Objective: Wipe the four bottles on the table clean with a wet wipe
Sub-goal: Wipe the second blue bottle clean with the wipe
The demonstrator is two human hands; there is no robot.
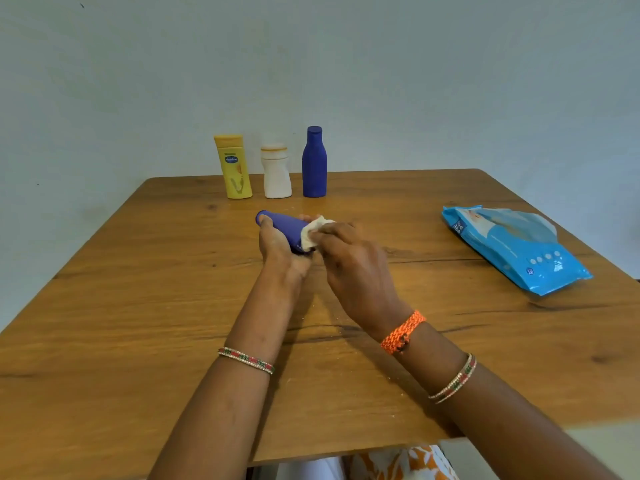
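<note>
A small dark blue bottle lies tilted above the middle of the wooden table, its cap pointing far left. My left hand grips it from the left side. My right hand pinches a crumpled white wet wipe against the bottle's lower body. At the table's far edge stand three upright bottles: a yellow one, a white one and a tall dark blue one.
A blue pack of wet wipes lies flat at the right side of the table. A pale wall rises right behind the far edge. The table's front edge runs just below my forearms.
</note>
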